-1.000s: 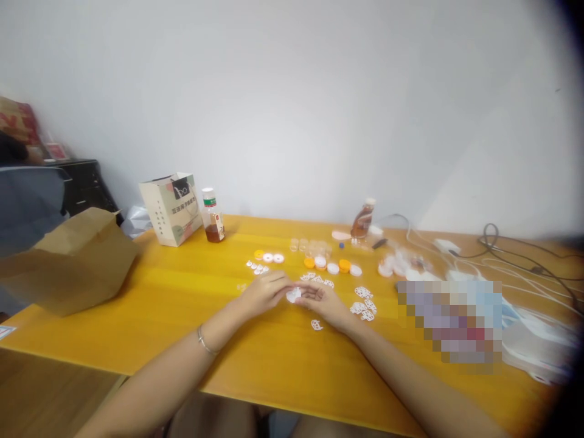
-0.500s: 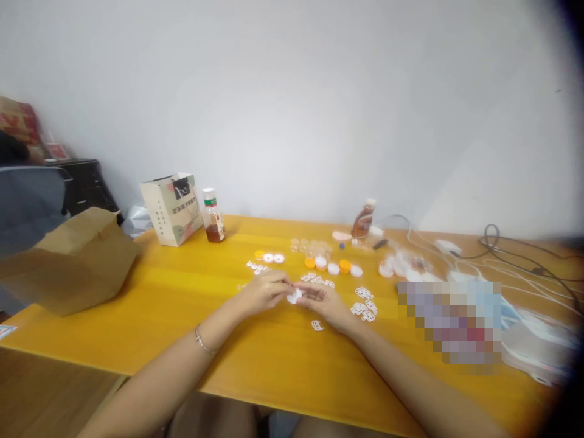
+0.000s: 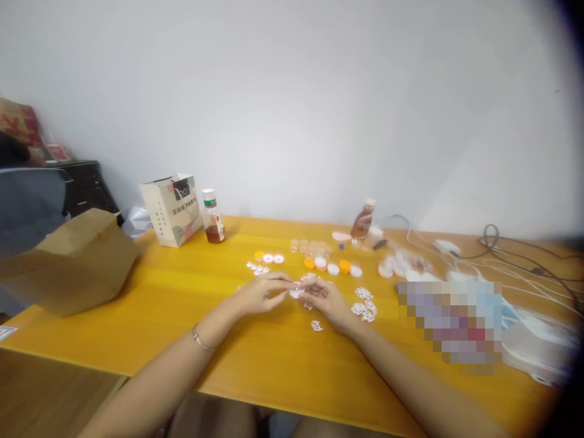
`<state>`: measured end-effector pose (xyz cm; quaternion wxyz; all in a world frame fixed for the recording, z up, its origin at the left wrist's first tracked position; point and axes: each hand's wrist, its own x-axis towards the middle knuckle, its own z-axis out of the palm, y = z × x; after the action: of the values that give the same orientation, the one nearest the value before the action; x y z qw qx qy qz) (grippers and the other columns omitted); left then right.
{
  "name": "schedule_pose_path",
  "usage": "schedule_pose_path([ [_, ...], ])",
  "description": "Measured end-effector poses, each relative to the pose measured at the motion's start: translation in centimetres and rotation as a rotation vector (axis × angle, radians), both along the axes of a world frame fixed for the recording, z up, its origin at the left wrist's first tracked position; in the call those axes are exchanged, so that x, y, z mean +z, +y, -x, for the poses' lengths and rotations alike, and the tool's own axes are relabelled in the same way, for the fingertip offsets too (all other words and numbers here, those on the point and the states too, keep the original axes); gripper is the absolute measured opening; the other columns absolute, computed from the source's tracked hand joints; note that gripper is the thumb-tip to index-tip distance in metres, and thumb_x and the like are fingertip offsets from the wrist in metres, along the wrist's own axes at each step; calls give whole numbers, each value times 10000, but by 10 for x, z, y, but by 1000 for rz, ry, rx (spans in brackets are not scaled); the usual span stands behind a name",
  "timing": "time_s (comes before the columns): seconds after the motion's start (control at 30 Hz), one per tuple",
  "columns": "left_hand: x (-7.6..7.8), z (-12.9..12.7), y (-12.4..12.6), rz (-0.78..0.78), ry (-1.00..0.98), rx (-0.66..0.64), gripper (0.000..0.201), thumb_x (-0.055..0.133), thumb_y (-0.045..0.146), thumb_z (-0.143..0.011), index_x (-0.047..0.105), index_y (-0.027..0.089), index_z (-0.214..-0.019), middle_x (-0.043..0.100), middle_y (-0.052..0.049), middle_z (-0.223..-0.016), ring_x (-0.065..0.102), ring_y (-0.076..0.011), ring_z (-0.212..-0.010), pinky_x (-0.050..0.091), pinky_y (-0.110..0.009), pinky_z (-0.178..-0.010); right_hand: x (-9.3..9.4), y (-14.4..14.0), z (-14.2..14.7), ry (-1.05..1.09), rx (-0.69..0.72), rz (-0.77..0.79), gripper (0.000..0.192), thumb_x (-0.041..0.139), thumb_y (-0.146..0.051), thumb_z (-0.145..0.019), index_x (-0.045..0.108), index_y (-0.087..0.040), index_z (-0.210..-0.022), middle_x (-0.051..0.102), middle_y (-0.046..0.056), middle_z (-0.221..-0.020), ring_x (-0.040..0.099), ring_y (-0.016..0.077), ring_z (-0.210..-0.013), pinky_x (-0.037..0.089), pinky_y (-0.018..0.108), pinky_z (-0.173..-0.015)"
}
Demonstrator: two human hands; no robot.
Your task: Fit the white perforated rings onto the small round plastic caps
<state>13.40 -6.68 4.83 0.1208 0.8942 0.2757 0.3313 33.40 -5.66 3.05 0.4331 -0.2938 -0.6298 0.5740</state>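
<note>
Between my fingertips is a small round white plastic piece (image 3: 297, 292), held just above the table. My left hand (image 3: 267, 292) pinches its left side, and my right hand (image 3: 323, 299) grips its right side. White openwork plastic pieces lie around my hands: one (image 3: 316, 326) in front, a cluster (image 3: 364, 309) to the right, and others partly hidden behind my fingers. Past my left hand are several small white parts (image 3: 258, 269) in rows. Farther back sit white ring-shaped caps (image 3: 274, 258) and a line of orange and white round lids (image 3: 333, 267).
Clear round containers (image 3: 314, 248) stand behind the lids. A brown paper bag (image 3: 77, 261), a printed carton bag (image 3: 176, 210) and a bottle of dark liquid (image 3: 213, 216) are at left. Right are another bottle (image 3: 363, 222), plastic bags (image 3: 401, 263), and cables (image 3: 520, 261).
Both hands stay in place while the fingers shift on the white piece. My left fingers have straightened, and the piece has turned and risen slightly.
</note>
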Motion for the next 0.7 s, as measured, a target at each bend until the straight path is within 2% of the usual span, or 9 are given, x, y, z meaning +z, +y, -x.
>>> schedule_pose_path([
  [0.43,-5,-1,3,63,-52,-9,312,446,125,-789,597,216,-1047,586,-50,-1004,556,-133,-896,438,-258,-819,-3,2,-1,-11,13,13,180,698,-274,-631,643,-200,-785,678,23,-842,617,154,-798,459,307,-770],
  [0.7,-13,0,7,60,-22,32,287,458,148,-786,614,203,-1021,596,-53,-1022,558,-143,-927,433,-266,-844,-2,4,-1,-12,-9,67,320,709,-285,-610,572,-216,-891,659,-2,-781,621,149,-766,461,322,-795],
])
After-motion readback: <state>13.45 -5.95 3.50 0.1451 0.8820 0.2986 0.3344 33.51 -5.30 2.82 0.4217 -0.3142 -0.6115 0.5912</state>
